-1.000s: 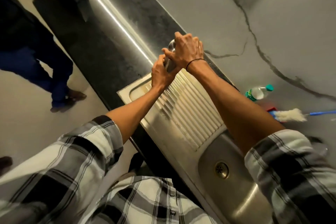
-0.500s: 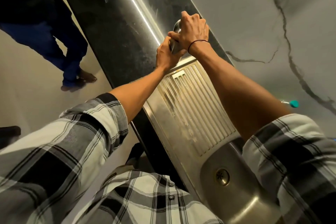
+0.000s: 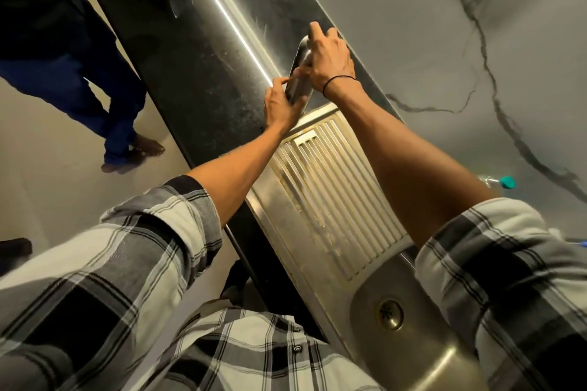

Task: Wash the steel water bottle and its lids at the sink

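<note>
Dark stone counter (image 3: 203, 73) runs from twelve o'clock toward six, with the steel sink (image 3: 422, 355) and its ribbed drainboard (image 3: 333, 194) set into it. Beyond the drainboard's far end, at about one o'clock, the steel bottle (image 3: 297, 79) is held over the counter, well away from the basin. A second ago both hands were bunched over it; now the left hand (image 3: 279, 105) grips its lower body while the right hand (image 3: 327, 63) wraps the top. Probably the lid is being twisted off, so washing has not begun. A green-capped plastic bottle (image 3: 505, 181) peeks out at three o'clock.
</note>
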